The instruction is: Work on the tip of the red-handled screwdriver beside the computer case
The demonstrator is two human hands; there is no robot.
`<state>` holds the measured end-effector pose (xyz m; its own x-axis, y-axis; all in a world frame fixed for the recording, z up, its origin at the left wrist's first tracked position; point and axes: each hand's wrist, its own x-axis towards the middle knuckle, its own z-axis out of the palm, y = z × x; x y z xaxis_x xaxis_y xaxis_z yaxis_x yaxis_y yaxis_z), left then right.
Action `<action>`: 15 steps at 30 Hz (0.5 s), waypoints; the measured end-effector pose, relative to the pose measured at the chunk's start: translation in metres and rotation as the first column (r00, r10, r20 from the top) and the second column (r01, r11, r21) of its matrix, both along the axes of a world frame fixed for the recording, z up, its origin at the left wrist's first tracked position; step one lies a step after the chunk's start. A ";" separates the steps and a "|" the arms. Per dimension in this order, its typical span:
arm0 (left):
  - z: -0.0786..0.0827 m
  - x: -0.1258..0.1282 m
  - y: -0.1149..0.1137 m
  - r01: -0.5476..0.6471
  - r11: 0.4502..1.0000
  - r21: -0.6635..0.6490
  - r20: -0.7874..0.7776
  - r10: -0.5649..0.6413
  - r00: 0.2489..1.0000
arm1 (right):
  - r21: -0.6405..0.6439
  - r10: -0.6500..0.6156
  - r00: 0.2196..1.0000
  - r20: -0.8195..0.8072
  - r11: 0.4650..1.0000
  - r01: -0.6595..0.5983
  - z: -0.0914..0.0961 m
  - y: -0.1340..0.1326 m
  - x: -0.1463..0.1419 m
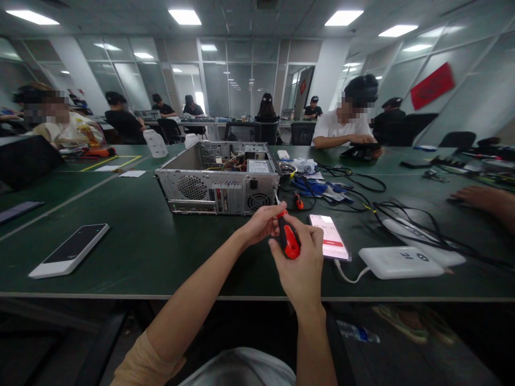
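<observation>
A red and black screwdriver (291,245) points away from me, its shaft reaching up to the right edge of the computer case's back panel. My right hand (301,262) has its fingers around the handle. At the front of the handle, near the shaft, the fingers of my left hand (260,224) pinch it. The open-topped metal computer case (193,187) lies on its side with its back panel facing me. Inside are cables and a silver drive (258,166). Where the tip meets the panel is too small to make out.
Right of the case lie a second screwdriver (298,201), blue gloves (322,187) and black cables (362,179). A lit phone (330,236) is wired to a white power bank (398,262). A white device (72,249) lies left. Another person's hand (470,194) rests at right; several people sit beyond.
</observation>
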<state>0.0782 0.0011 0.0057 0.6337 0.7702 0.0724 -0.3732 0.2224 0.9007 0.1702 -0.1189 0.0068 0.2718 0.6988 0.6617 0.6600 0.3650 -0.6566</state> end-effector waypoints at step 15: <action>0.010 -0.004 -0.007 -0.013 0.998 -0.060 0.054 0.016 0.998 | -0.062 0.028 0.944 -0.330 0.997 -0.051 0.001 -0.009 -0.002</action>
<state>0.0745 -0.0062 0.0158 0.6188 0.7832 0.0604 -0.4249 0.2691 0.8643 0.1683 -0.1277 0.0078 0.4368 0.7538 0.4909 0.3896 0.3333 -0.8586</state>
